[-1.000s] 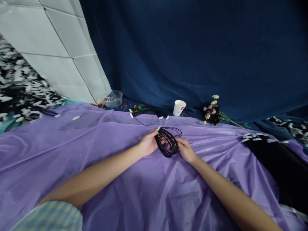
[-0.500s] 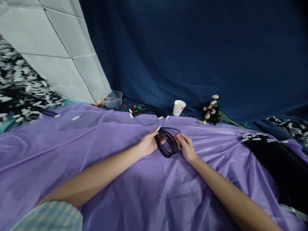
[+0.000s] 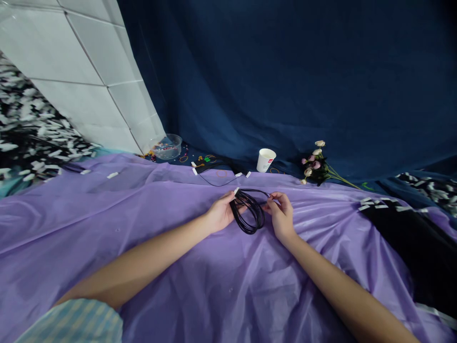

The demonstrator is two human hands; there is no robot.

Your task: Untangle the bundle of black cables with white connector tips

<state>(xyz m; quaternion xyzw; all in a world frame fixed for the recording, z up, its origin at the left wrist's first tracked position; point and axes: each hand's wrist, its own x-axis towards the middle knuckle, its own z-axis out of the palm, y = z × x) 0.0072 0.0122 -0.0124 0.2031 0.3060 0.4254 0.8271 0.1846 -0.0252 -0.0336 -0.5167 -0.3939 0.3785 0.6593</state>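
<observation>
A coil of thin black cord [image 3: 250, 214] with a small white tag at its end rests on the purple sheet [image 3: 171, 267]. My left hand [image 3: 220, 213] grips the coil's left side, fingers closed round the strands. My right hand [image 3: 281, 213] pinches a strand at the coil's right side, drawn slightly away from the loops.
Beyond the sheet's far edge lie a white paper cup [image 3: 266, 160], a small bunch of artificial flowers [image 3: 316, 166], a clear bowl of small bits [image 3: 167, 146] and another black cord with white tags [image 3: 217, 177]. A dark tagged pile [image 3: 410, 233] lies at right.
My right hand has shifted up and to the right along the coil, now pinching a strand at its upper right. The left hand has kept its grip.
</observation>
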